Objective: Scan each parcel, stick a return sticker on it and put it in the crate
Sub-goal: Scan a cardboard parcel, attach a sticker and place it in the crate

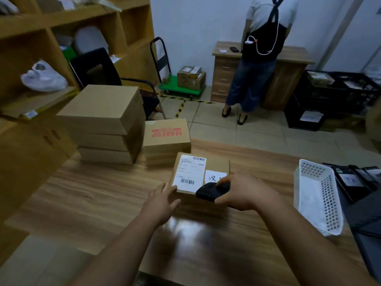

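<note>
- Gripping a black handheld scanner, the right hand curls its fingers and thumb round the body and holds it over the near right corner of the parcel
- Left hand lies with fingers straight and spread, fingertips touching the parcel's near left corner
- That parcel is a small brown cardboard box sitting flat on the wooden table, near the middle, just in front of the other boxes
- On its top face sits a white shipping label with one barcode near the far edge and another near the near edge; the scanner's head sits just beside the near barcode
- A smaller white sticker with handwritten characters lies just right of the label, partly hidden by the right hand
- Behind the parcel stands a box printed MAKEUP in red, and to its left a stack of three plain cardboard boxes
- A white perforated basket rests tilted at the table's right edge
- A black crate with packets inside stands on the floor at the far right, well apart from the table
- Another person in an apron stands at a wooden desk by the wall; near it a green trolley carries small boxes
</note>
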Demonstrator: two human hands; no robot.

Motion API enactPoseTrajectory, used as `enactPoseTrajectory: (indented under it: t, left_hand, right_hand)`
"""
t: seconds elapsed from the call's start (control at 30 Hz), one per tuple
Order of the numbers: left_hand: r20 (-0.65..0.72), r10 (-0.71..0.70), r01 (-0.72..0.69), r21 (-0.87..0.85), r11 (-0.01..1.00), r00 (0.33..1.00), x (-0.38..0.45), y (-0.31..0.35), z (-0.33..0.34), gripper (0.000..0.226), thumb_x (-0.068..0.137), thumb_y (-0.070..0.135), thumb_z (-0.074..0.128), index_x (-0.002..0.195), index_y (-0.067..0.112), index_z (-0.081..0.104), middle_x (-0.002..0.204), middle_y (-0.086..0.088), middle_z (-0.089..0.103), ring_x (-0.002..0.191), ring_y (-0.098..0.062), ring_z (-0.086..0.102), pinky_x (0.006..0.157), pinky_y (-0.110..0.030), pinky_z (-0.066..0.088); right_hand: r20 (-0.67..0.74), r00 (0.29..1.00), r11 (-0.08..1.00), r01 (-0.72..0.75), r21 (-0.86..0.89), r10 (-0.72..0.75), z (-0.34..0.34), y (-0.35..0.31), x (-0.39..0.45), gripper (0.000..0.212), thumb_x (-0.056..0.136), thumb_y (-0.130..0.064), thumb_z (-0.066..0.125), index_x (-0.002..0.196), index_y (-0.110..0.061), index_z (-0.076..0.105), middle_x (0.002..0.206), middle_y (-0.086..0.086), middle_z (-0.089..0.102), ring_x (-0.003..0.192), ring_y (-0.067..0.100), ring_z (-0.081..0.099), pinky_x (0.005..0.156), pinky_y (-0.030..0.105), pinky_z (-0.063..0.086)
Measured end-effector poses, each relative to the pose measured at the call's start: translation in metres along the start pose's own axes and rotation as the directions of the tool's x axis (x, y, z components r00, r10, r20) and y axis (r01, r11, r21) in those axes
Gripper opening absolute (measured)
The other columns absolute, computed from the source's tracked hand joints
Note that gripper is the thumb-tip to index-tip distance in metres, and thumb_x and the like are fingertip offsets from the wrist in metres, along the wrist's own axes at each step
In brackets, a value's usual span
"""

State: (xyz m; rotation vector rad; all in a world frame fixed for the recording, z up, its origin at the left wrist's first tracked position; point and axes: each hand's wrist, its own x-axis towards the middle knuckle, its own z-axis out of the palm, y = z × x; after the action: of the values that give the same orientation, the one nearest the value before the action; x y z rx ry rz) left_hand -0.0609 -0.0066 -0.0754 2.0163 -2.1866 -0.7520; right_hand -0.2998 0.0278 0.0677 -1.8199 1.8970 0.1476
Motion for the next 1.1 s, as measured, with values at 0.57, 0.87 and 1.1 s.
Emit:
enactPoseTrajectory:
  t: [0.57,0.87,1.1]
  left_hand:
    - [-0.138,0.323,-0.314,0.086,0.946,0.936,0.034,0.061,0.021,0.054,0.089,0.051,0.058,0.137,0.027,0.052,0.151,-0.004,0.039,0.141,-0.024,0.031,0.111,-0.043,0.029]
    - [-0.134,0.302,-0.276,0.184,0.943,0.944,0.042,0.079,0.051,0.056,0.087,0.065,0.046,0.134,0.035,0.050,0.155,0.002,0.032,0.145,-0.024,0.022,0.117,-0.047,0.013]
    - [-0.204,0.279,-0.250,0.155,0.956,0.939,0.040,0.082,0.056,0.069,0.075,0.072,0.034,0.126,0.032,0.058,0.150,0.000,0.039,0.142,-0.025,0.027,0.115,-0.048,0.016]
  right_hand:
    - [-0.365,0.886,0.955,-0.231,0.187,0.286,0.086,0.103,0.000,0.075,0.073,-0.059,0.061,0.142,-0.043,0.039,0.131,-0.001,0.045,0.122,0.022,0.042,0.099,0.038,0.039]
    - [-0.201,0.931,0.952,-0.291,0.099,0.306,0.191,0.160,0.000,0.074,0.077,-0.062,0.052,0.145,-0.040,0.036,0.132,0.001,0.043,0.123,0.022,0.041,0.098,0.037,0.036]
    - [-0.216,0.936,0.960,-0.268,0.077,0.278,0.227,0.181,-0.008,0.071,0.081,-0.060,0.053,0.144,-0.036,0.034,0.141,0.005,0.037,0.125,0.025,0.038,0.099,0.041,0.034]
